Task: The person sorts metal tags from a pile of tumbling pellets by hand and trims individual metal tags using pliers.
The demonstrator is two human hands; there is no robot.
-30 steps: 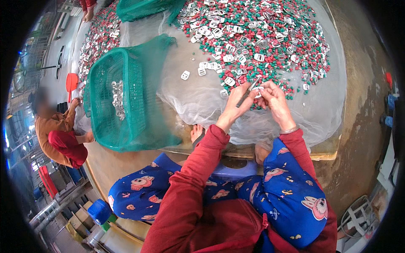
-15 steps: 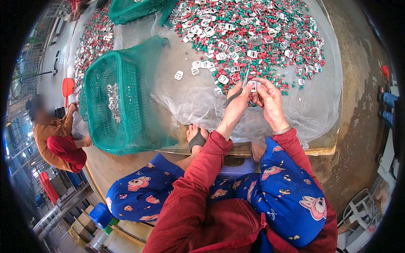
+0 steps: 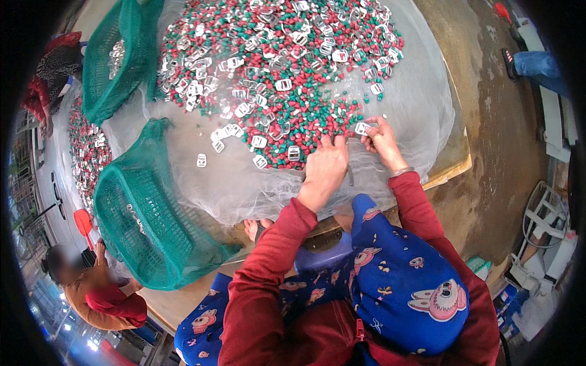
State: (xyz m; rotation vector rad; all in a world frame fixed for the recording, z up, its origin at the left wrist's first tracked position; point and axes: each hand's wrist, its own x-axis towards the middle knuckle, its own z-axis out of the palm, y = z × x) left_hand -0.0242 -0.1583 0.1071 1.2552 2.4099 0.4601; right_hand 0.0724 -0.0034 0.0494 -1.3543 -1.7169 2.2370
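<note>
My right hand [image 3: 383, 141] pinches a small silver metal buckle [image 3: 361, 129] at the near right edge of a heap of red and green pebble-like pieces [image 3: 317, 113]. My left hand [image 3: 326, 168] is closed, knuckles up, its fingertips down at the heap's near edge beside my right hand. The dark handle of a pair of pointed pliers [image 3: 350, 175] sticks out beside its palm; the jaws are hidden. Many similar buckles lie mixed into the heap. Several loose ones, such as a buckle [image 3: 201, 160], rest on the sheer white netting [image 3: 210, 192].
Green mesh-lined baskets stand left, one near [image 3: 143, 244] and one farther [image 3: 101, 85], with buckles inside. A second heap [image 3: 85, 149] lies beyond them. A person in brown [image 3: 101, 293] sits at left beside a red scoop [image 3: 83, 222]. Another person's legs [image 3: 537, 70] show far right.
My view has swung to the right. My hands have come apart: the right holds the buckle, while the left has turned palm down toward the heap, hiding the pliers' jaws.
</note>
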